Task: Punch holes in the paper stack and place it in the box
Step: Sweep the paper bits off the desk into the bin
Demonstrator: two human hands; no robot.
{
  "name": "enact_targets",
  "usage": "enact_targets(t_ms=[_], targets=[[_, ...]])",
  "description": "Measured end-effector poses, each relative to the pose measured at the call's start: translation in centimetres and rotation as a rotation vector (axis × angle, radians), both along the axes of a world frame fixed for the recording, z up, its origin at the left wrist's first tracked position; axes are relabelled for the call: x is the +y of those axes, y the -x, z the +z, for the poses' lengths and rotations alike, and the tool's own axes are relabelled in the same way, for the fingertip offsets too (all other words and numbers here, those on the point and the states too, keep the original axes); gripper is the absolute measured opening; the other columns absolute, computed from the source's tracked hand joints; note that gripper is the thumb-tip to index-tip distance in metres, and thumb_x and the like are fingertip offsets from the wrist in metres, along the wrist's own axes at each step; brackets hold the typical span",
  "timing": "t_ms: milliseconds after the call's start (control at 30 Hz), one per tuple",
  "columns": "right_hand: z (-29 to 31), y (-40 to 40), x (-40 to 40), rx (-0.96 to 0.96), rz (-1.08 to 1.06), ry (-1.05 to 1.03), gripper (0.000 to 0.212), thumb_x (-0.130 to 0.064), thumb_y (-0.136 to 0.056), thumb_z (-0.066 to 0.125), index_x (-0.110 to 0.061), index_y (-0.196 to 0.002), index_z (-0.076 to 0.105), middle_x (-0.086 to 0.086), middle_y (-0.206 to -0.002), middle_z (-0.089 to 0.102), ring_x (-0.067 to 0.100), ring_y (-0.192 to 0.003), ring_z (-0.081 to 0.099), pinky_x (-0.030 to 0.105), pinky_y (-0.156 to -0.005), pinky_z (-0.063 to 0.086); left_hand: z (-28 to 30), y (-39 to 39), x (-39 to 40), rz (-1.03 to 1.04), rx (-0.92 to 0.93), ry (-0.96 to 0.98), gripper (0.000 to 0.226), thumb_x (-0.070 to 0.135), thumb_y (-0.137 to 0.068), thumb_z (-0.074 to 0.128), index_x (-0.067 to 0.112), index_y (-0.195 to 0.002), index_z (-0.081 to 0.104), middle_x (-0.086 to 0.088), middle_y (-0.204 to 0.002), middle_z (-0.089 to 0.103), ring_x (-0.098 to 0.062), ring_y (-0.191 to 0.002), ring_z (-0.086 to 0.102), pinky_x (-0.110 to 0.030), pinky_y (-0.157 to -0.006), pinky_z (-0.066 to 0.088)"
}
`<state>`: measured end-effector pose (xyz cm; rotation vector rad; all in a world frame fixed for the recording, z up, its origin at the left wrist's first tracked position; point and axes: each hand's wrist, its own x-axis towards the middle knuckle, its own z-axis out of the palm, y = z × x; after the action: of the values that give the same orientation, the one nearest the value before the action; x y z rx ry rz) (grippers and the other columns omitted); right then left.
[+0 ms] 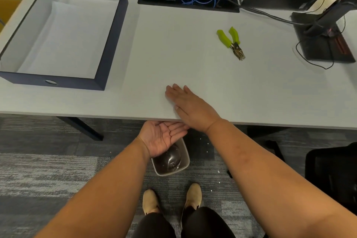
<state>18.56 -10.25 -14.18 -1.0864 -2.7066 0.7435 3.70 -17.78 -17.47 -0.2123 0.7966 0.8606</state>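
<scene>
Box (108, 48) — dark navy outside, white inside, open-topped, shallow and rectangular. It sits on the far left of the surface (183, 75), one corner turned toward the near edge. A round finger hole shows in its near wall. A stack of white paper (67, 38) lies flat on the box floor, a little askew to the walls; whether it has holes cannot be told at this range.

Hole punch (231, 41) — plier type, two lime-green handles spread apart in a V, metal head pointing toward the near right. It lies flat on the surface, right of centre, well apart from the box, nothing touching it.
</scene>
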Motion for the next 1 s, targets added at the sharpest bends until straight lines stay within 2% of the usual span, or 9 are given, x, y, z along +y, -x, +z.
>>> enact_targets(t_ms=[167, 333, 433, 567, 667, 733, 800, 867, 1000], targets=[[0.0, -0.2, -1.8, 0.002, 0.073, -0.03, 0.054, -0.02, -0.098, 0.028, -0.005, -0.15, 0.029, 0.011, -0.16, 0.022, 0.023, -0.149, 0.013, 0.029, -0.12, -0.002, 0.0, -0.1, 0.1, 0.037, -0.016, -0.032, 0.052, 0.032, -0.094, 0.042, -0.011, -0.112, 0.064, -0.027, -0.119, 0.064, -0.036, -0.109, 0.065, -0.048, -0.093, 0.052], [0.2, -0.4, -3.8, 0.025, 0.114, -0.009, 0.056, -0.024, -0.095, 0.026, -0.001, -0.144, 0.04, 0.016, -0.154, 0.034, 0.029, -0.146, 0.025, 0.039, -0.121, 0.012, -0.1, -0.2, 0.1, 0.094, 0.026, -0.008, 0.042, 0.031, -0.097, 0.04, -0.002, -0.106, 0.064, -0.017, -0.094, 0.071, -0.025, -0.08, 0.072, -0.036, -0.066, 0.06], [-0.2, -0.6, -5.1, 0.065, 0.134, -0.001, 0.051, -0.014, -0.093, 0.038, 0.0, -0.142, 0.044, 0.017, -0.151, 0.039, 0.031, -0.145, 0.028, 0.043, -0.121, 0.016, -0.7, 0.0, 0.2, 0.118, 0.068, 0.031, 0.038, 0.029, -0.098, 0.038, 0.003, -0.108, 0.063, -0.012, -0.095, 0.07, -0.021, -0.077, 0.07, -0.032, -0.065, 0.06], [-0.1, -0.9, -6.5, 0.141, 0.191, 0.004, 0.049, -0.013, -0.09, 0.038, 0.001, -0.135, 0.052, 0.017, -0.145, 0.048, 0.03, -0.14, 0.038, 0.042, -0.12, 0.021, -0.6, 0.0, -0.1, 0.097, 0.064, 0.044, 0.048, 0.025, -0.1, 0.031, -0.003, -0.09, 0.069, -0.015, -0.082, 0.07, -0.023, -0.067, 0.071, -0.031, -0.056, 0.06], [0.5, -1.0, -5.7, 0.191, 0.062, -0.001, 0.05, -0.012, -0.092, 0.035, 0.0, -0.138, 0.048, 0.016, -0.146, 0.047, 0.026, -0.14, 0.037, 0.031, -0.122, 0.013, -0.1, -0.2, -0.2, 0.092, 0.11, 0.016, 0.043, 0.026, -0.1, 0.035, -0.004, -0.099, 0.065, -0.019, -0.092, 0.071, -0.029, -0.081, 0.072, -0.039, -0.069, 0.061], [0.8, -1.2, -4.5, 0.188, -0.092, 0.007, 0.05, -0.012, -0.096, 0.032, -0.002, -0.145, 0.04, 0.013, -0.151, 0.04, 0.022, -0.144, 0.029, 0.021, -0.12, 0.004, 0.1, -0.2, -0.2, 0.076, 0.107, -0.003, 0.048, 0.029, -0.1, 0.037, -0.009, -0.109, 0.064, -0.027, -0.113, 0.066, -0.037, -0.104, 0.066, -0.05, -0.09, 0.054], [0.5, -1.2, -3.7, 0.131, -0.144, 0.011, 0.05, -0.01, -0.099, 0.034, -0.004, -0.149, 0.032, 0.012, -0.156, 0.032, 0.021, -0.147, 0.022, 0.013, -0.116, -0.005, 0.4, -0.3, -0.4, 0.06, 0.096, -0.019, 0.047, 0.028, -0.1, 0.038, -0.009, -0.117, 0.06, -0.029, -0.122, 0.062, -0.039, -0.114, 0.061, -0.053, -0.099, 0.046], [0.1, -0.8, -3.8, 0.09, -0.112, -0.005, 0.052, -0.011, -0.099, 0.033, -0.003, -0.15, 0.029, 0.013, -0.157, 0.029, 0.023, -0.148, 0.02, 0.016, -0.117, -0.006, 0.5, -0.4, -0.4, 0.077, 0.096, -0.023, 0.043, 0.026, -0.099, 0.039, -0.008, -0.111, 0.063, -0.027, -0.114, 0.066, -0.037, -0.107, 0.066, -0.05, -0.093, 0.051], [-0.4, -0.2, -6.0, 0.08, 0.041, 0.001, 0.057, -0.018, -0.093, 0.028, 0.0, -0.147, 0.034, 0.016, -0.154, 0.035, 0.027, -0.146, 0.024, 0.035, -0.122, 0.008, 0.7, -0.6, -0.5, 0.115, 0.112, 0.015, 0.034, 0.025, -0.1, 0.04, 0.0, -0.101, 0.063, -0.013, -0.082, 0.07, -0.022, -0.068, 0.07, -0.032, -0.059, 0.06]])
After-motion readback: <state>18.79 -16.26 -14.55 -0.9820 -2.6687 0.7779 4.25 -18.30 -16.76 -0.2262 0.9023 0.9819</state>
